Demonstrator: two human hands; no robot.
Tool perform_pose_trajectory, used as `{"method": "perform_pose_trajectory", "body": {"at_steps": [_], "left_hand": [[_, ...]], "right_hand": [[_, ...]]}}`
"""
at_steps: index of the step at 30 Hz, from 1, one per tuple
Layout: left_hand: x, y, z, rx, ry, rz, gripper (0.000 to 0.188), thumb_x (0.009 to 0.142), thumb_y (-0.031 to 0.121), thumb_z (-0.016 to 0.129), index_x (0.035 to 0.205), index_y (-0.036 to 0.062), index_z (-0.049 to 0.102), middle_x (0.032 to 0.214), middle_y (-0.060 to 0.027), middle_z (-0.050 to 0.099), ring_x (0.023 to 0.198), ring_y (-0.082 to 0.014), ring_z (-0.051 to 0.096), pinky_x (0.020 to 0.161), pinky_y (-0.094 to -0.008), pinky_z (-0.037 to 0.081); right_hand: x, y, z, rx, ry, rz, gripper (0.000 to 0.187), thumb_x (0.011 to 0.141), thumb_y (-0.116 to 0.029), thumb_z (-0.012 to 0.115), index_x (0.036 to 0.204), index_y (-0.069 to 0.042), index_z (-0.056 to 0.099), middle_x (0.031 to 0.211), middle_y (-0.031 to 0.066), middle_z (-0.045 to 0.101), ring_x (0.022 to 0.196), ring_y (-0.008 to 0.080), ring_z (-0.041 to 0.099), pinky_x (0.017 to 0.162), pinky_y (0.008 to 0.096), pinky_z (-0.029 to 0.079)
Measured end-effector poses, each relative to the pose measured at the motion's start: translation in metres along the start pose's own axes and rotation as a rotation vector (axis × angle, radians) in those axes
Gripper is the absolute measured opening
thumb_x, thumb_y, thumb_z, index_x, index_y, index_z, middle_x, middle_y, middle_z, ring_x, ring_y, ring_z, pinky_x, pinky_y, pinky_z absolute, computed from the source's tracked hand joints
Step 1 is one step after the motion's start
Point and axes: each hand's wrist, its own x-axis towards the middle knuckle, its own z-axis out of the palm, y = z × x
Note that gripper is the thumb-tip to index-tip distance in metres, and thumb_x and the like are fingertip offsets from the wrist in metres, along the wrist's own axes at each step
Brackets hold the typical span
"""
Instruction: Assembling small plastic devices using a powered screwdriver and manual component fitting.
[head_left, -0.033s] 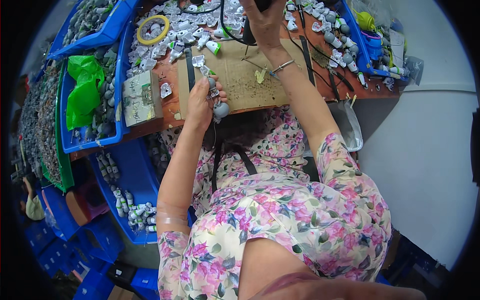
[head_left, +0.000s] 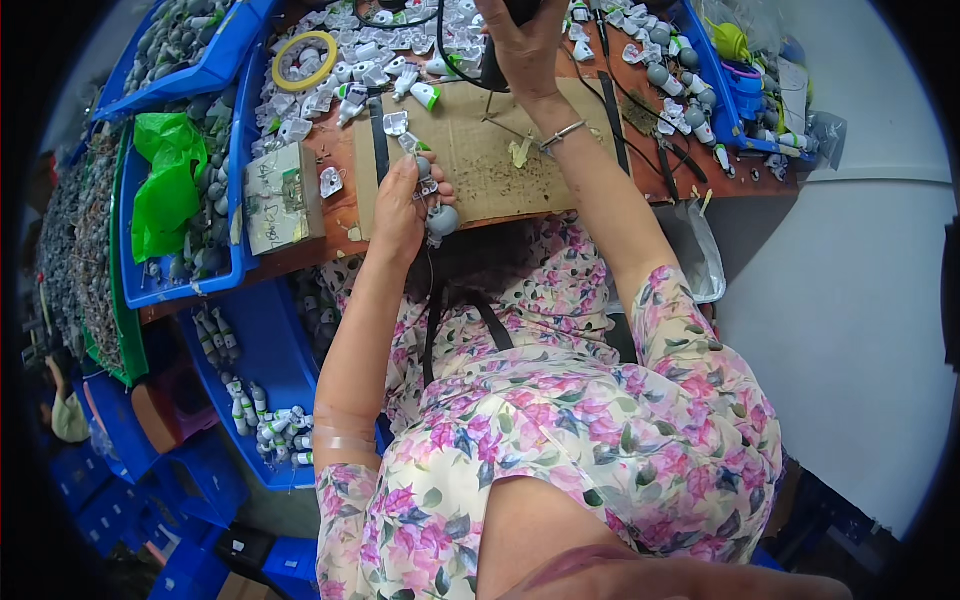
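My left hand (head_left: pixel 400 208) is closed on a small assembly of grey, white and green plastic at the cardboard's near left edge. A grey ball (head_left: pixel 442 219) sticks out below its fingers, and a thin wire trails down. White plastic pieces (head_left: pixel 396 124) show just beyond the fingertips. Farther off, at the top edge, my right hand (head_left: pixel 530 60) is wrapped round a black corded tool (head_left: pixel 493 70); its upper part is cut off by the frame. Below the tool, a thin metal rod (head_left: pixel 508 126) lies over the brown cardboard sheet (head_left: pixel 460 190).
White plastic shells (head_left: pixel 410 40) and a yellow tape roll (head_left: pixel 305 61) cover the table's far side. Blue trays of grey parts (head_left: pixel 240 170) flank it. Pliers (head_left: pixel 682 158) lie at the right. A box (head_left: pixel 285 200) stands left; a lower blue tray (head_left: pixel 255 340) holds finished-looking pieces.
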Motion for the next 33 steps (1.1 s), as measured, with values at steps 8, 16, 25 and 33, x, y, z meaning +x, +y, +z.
{"method": "perform_pose_trajectory", "body": {"at_steps": [8,16,25,33], "left_hand": [[0.009,-0.009,0.007,0.039,-0.069,0.049,0.031,0.098,0.030,0.047,0.108,0.0019,0.051,0.087,-0.0074,0.056,0.077,-0.0184,0.059,0.071,-0.0332,0.052],[-0.006,0.004,-0.029,0.434,0.119,0.197,0.050,0.096,0.032,0.044,0.135,0.0016,0.039,0.139,-0.0151,0.040,0.124,-0.0306,0.042,0.100,-0.0459,0.038],[0.093,-0.012,-0.079,0.633,-0.103,0.227,0.039,0.095,0.021,0.041,0.128,0.0004,0.045,0.129,-0.0143,0.049,0.117,-0.0266,0.046,0.103,-0.0396,0.038],[0.028,-0.004,-0.030,0.440,-0.087,0.204,0.059,0.095,0.028,0.047,0.146,0.0153,0.020,0.140,-0.0142,0.038,0.122,-0.0317,0.044,0.098,-0.0458,0.042]], "right_hand": [[0.002,-0.021,-0.018,-0.123,0.218,0.101,0.052,0.083,-0.034,0.069,0.117,-0.002,0.046,0.093,0.0098,0.063,0.072,0.0236,0.062,0.063,0.0353,0.050],[-0.048,-0.008,0.030,-0.081,0.177,0.351,0.092,0.084,-0.050,0.061,0.147,-0.004,0.013,0.136,0.0240,0.042,0.127,0.0321,0.041,0.107,0.0392,0.030],[-0.018,-0.066,-0.009,-0.192,0.259,0.042,0.086,0.086,-0.046,0.060,0.143,-0.002,0.014,0.123,0.0247,0.048,0.111,0.0368,0.052,0.091,0.0400,0.042],[-0.038,-0.060,0.030,-0.043,0.121,0.301,0.093,0.084,-0.044,0.064,0.147,-0.003,0.010,0.146,0.0252,0.028,0.133,0.0310,0.036,0.106,0.0373,0.031]]}}
